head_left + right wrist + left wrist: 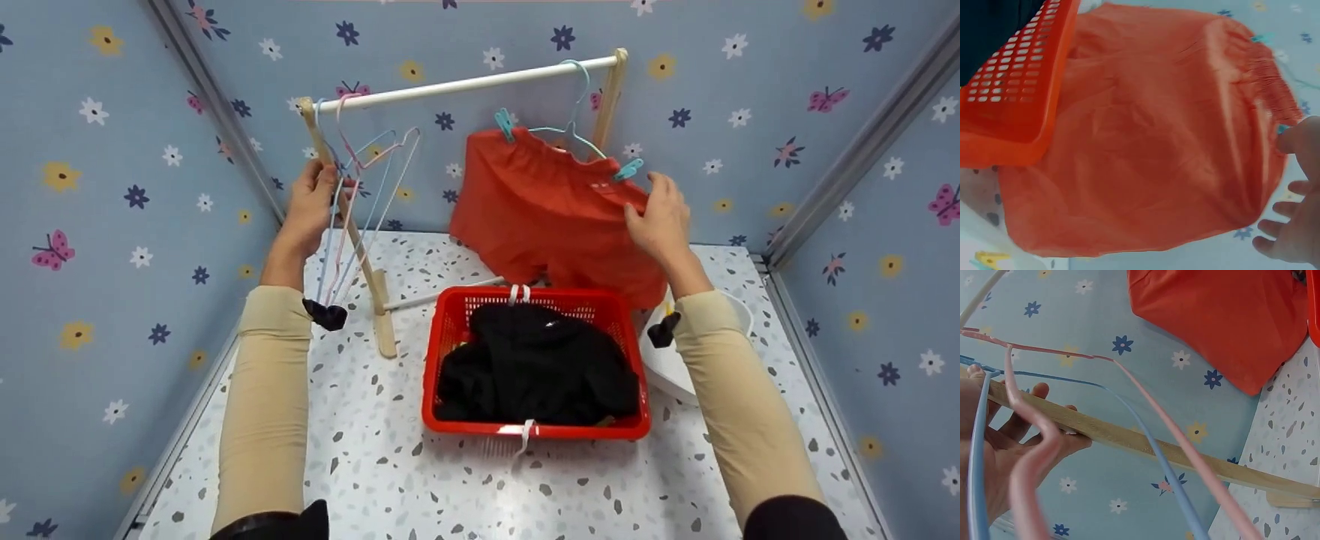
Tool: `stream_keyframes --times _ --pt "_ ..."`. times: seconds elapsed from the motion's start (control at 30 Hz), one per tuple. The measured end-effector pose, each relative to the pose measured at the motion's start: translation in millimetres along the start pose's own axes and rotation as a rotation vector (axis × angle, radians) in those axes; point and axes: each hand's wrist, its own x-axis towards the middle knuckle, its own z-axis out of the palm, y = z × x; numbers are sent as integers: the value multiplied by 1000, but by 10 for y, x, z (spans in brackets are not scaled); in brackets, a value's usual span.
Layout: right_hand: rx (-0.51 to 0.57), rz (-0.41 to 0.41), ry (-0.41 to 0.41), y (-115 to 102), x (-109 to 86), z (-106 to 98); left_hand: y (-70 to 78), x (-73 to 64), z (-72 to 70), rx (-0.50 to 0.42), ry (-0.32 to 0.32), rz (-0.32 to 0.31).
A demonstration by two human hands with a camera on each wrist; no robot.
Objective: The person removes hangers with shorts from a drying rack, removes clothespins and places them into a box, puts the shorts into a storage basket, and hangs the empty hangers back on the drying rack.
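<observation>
My left hand [310,201] grips the wooden side post [1112,434] of a small clothes rack, fingers behind it and thumb in front. Pink [1157,408] and blue [1131,413] hangers dangle from the rail close by that hand. At the rail's right end, a light-blue hanger [576,127] carries orange-red shorts [547,210], held at the waistband by two teal clothespins [628,169]. Beside the waistband's right corner is my right hand [664,214], its fingers spread and loosely bent. In the right wrist view its thumb overlaps the edge of the shorts.
A red basket [536,430] holding black clothing [547,367] stands in front of the shorts, their hem hanging behind its back rim. Partly behind my right forearm sits a white container [739,309]. The rack's white rail [465,86] runs before flower-patterned walls [787,142].
</observation>
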Motion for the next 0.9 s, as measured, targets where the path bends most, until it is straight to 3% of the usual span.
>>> stream_keyframes --times 0.17,0.43,0.7,0.9 --pt "5 -4 -43 56 85 133 -9 12 43 6 2 -5" --pt "25 -163 214 22 76 240 -13 11 57 -4 13 -19" --pt "41 -258 342 -153 -19 89 -3 -2 4 14 18 -15" --pt "79 -296 391 -246 -108 -117 43 -21 -1 -1 9 -65"
